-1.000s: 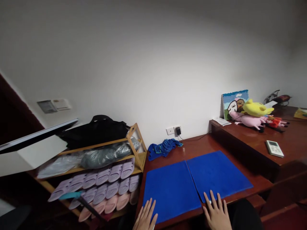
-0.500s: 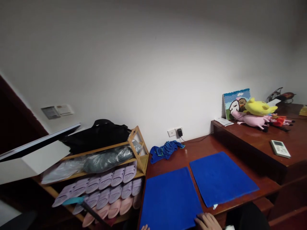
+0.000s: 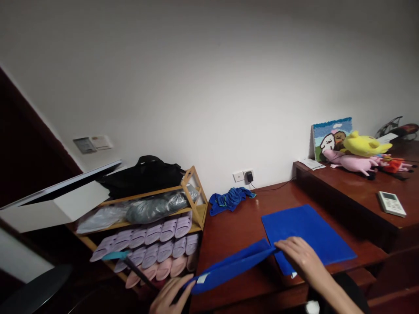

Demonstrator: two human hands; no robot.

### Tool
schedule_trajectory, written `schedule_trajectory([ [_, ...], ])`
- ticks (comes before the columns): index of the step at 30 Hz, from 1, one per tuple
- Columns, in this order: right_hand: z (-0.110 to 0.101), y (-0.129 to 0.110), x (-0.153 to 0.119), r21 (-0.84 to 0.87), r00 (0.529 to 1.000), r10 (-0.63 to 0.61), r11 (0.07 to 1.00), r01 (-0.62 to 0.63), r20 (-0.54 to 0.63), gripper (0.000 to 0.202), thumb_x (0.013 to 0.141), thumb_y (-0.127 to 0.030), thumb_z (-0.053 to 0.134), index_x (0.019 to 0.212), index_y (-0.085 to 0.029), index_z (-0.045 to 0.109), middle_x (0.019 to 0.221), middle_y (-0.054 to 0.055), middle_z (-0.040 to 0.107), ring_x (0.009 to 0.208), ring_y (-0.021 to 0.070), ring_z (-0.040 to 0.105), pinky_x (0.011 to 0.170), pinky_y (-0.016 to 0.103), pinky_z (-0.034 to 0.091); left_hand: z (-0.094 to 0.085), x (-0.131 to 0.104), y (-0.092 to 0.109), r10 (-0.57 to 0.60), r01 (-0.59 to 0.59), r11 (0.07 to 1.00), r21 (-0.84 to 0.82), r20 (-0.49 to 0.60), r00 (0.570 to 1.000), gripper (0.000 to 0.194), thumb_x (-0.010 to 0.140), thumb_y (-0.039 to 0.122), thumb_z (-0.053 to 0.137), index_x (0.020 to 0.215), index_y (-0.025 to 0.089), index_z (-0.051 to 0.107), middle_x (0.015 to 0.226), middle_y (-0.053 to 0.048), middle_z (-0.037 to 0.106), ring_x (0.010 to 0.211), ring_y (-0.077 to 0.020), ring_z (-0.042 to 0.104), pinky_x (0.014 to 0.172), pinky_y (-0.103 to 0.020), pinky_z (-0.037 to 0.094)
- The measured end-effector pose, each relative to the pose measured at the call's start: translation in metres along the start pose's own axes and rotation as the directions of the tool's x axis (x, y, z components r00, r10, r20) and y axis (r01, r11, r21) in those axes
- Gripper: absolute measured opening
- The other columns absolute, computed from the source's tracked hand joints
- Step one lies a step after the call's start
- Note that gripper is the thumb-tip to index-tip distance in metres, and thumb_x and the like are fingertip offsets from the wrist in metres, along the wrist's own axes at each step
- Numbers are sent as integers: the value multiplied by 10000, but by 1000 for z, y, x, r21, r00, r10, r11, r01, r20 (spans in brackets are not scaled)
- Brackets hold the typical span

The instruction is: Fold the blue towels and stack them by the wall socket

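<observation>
A blue cloth (image 3: 234, 267) is stretched between my two hands above the front of the table, its near edge lifted and folded over. My left hand (image 3: 172, 295) pinches its left corner, beside a small white tag (image 3: 202, 278). My right hand (image 3: 297, 254) grips the right corner, fingers closed over the edge. To the right, a second blue cloth (image 3: 314, 235) lies flat on the table, partly covered by my right hand and forearm.
A crumpled blue cloth (image 3: 231, 200) lies at the table's back, near a plugged-in charger (image 3: 249, 176). On the left stands a wooden rack (image 3: 196, 209) with several slippers (image 3: 152, 233). The raised right surface holds plush toys (image 3: 355, 163) and a remote (image 3: 392, 203).
Both hands have come up from the table's front edge. The left cloth, flat before, is now raised by its near edge and folding. The view has shifted slightly.
</observation>
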State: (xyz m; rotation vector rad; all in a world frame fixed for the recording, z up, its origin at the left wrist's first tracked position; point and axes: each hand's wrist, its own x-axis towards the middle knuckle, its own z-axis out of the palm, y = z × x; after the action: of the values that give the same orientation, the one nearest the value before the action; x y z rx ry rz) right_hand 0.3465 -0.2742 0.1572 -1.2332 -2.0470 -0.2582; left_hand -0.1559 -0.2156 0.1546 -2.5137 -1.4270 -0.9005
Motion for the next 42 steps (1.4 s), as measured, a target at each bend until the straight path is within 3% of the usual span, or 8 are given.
schedule_trajectory([
  [5,-77,24,8,-46,998,4,999,-7,-69,423,1057,-217,448,1420,-346,623,1285,38,756,1121,165,720,998,328,570,-51,76,75,-1,-15,983,-183,-90,996,302,961,563,626,1001,338,824,974,32,836,916,-196,782,879,-285,636],
  [9,-123,45,-6,8,990,-1,1000,2,-143,391,1037,-295,537,1411,-349,637,1279,46,757,1105,178,741,913,275,613,-62,115,117,48,-60,952,-301,-46,998,301,954,540,652,966,298,830,920,-5,831,854,-190,771,825,-272,624],
  [14,-147,90,-12,33,988,126,992,-124,-85,348,1045,-418,514,1309,-306,710,1225,62,775,1058,183,756,879,266,619,-22,159,154,109,-37,893,-448,136,985,262,955,473,668,978,265,825,943,-18,828,845,-179,753,807,-253,588],
  [20,-157,168,28,-9,965,262,965,-262,-18,354,1023,-403,469,1183,-261,752,1142,62,798,1016,224,759,899,331,604,39,246,200,98,4,931,-366,260,961,223,965,384,635,987,243,806,923,-11,825,850,-194,746,775,-260,538],
  [27,-177,230,72,-11,923,342,937,-350,-175,321,963,-350,500,1124,-238,755,1133,78,801,1023,252,757,948,383,591,66,312,241,109,-120,985,-124,-93,990,179,1008,311,622,1081,248,772,1043,-49,811,937,-208,724,852,-306,525],
  [32,-156,244,26,33,896,398,916,-400,-198,320,952,-369,498,1115,-242,742,1132,82,798,1030,254,756,965,396,591,112,263,251,276,-290,956,-50,-191,942,215,1052,302,554,1075,221,752,1004,-57,804,912,-213,713,842,-330,523],
  [38,-61,245,-117,111,819,573,815,-568,-16,336,907,-452,480,983,-259,745,1033,98,814,964,289,774,910,426,617,231,114,254,364,-364,931,7,-79,928,263,1043,164,476,989,256,716,882,-5,777,777,-195,703,743,-328,502],
  [42,-12,244,-186,131,776,621,765,-630,110,342,897,-462,482,993,-254,735,1079,124,802,1016,302,762,919,419,610,281,62,250,350,-355,935,-9,-142,926,263,1030,155,454,948,260,681,871,-7,758,729,-188,685,691,-320,477],
])
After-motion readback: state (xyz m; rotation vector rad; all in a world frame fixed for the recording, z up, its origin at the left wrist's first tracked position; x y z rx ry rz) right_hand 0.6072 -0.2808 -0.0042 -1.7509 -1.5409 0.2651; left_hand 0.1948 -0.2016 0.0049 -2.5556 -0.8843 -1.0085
